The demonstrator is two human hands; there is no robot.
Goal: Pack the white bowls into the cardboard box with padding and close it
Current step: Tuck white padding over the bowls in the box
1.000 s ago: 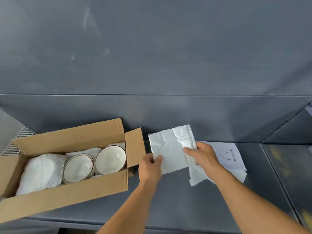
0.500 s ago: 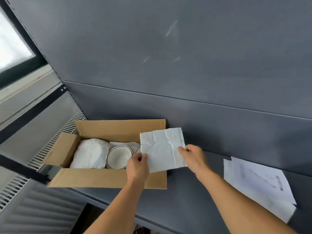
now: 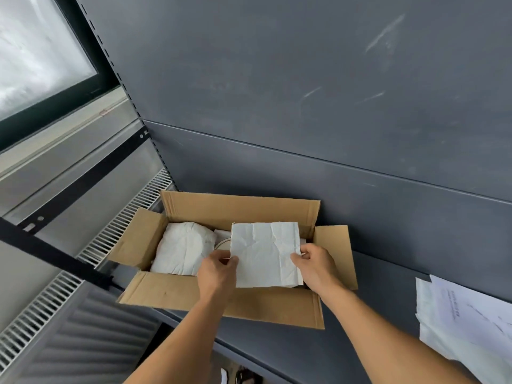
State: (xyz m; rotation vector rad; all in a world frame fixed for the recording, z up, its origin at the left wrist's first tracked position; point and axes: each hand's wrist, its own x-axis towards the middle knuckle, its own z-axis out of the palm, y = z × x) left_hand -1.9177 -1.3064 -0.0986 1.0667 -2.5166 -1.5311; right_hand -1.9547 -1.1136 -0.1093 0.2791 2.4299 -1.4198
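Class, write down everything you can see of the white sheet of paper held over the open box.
The white paper sheet is roughly square, thin and creased all over. It is held spread over the right part of the open cardboard box. The left hand pinches its left edge and the right hand its right edge. It hides most of what lies beneath.

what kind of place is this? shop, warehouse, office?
Likely a shop or stockroom packing spot, indoors. Cues: a dark grey metal shelf with a slotted upright like retail racking, an open cardboard box on it being packed, and a window with a slatted vent grille below.
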